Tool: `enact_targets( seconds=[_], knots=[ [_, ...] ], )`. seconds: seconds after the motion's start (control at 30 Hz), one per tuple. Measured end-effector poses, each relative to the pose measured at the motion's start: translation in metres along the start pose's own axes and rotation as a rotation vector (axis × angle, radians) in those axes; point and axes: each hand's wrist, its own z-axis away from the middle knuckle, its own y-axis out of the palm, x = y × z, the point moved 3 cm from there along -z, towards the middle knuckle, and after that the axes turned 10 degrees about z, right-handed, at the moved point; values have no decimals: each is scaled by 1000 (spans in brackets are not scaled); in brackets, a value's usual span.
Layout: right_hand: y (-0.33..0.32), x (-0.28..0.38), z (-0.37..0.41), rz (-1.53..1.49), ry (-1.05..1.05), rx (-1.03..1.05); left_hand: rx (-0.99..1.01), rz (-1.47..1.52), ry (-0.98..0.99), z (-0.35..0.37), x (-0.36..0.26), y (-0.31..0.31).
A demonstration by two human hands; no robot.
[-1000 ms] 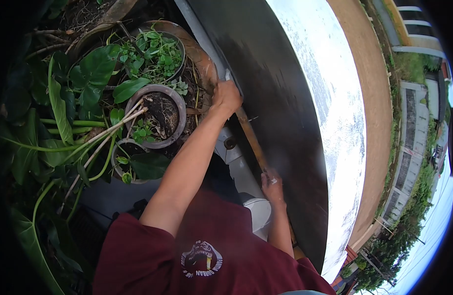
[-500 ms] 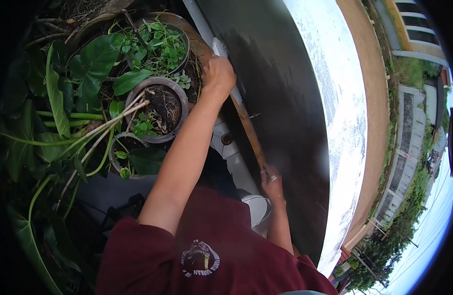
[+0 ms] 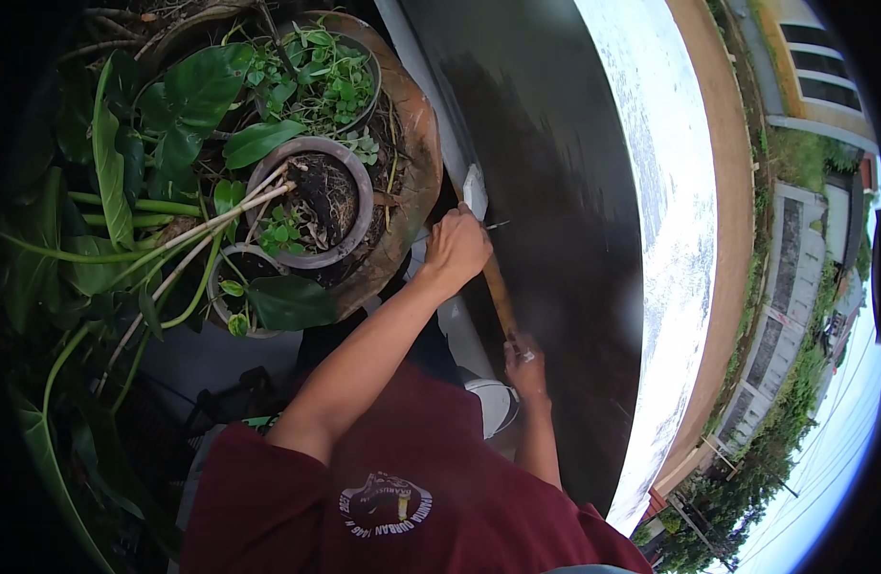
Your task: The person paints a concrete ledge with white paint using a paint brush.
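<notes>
My left hand (image 3: 459, 247) is closed around a flat tool (image 3: 475, 191) whose exposed end is white and points up along the dark wall (image 3: 565, 220). Below that hand a narrow brown strip, like a wooden batten (image 3: 500, 297), runs along the wall's edge. My right hand (image 3: 526, 365) is closed at the strip's lower end, with a white smear on a finger. A thin metal piece (image 3: 498, 225) sticks out beside my left knuckles. My left forearm passes in front of the gap beside the wall.
A large clay planter (image 3: 416, 143) at left holds a round grey pot (image 3: 362, 206) and leafy plants (image 3: 182, 105). A white bucket (image 3: 496, 407) stands below, near my right forearm. The wall's bright white top (image 3: 665, 191) curves along the right side, with buildings and greenery beyond.
My left hand has moved down along the strip with the white-ended tool, closer to my right hand. My right hand stays at the strip's lower end. More of the planter's rim shows.
</notes>
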Motion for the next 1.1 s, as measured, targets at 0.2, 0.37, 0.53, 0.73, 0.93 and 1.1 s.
enact_targets(
  seconds=[0.2,0.37,0.53,0.73,0.93,1.1],
  knots=[
    [-5,5,-11,-14,7,41,-275,-51,10,-45,-30,-73],
    [-14,8,-10,-6,0,31,-190,-240,52,-122,-35,-83],
    [-4,-1,1,17,65,96,-104,-141,-61,-59,-11,-11],
    [-4,7,-1,20,-34,6,10,-50,-42,33,-2,19],
    [-14,12,-6,12,-6,49,-280,-133,17,-42,-29,-53],
    [-17,19,-18,-47,-58,-46,-245,-131,54,-68,-14,-22]
  ],
)
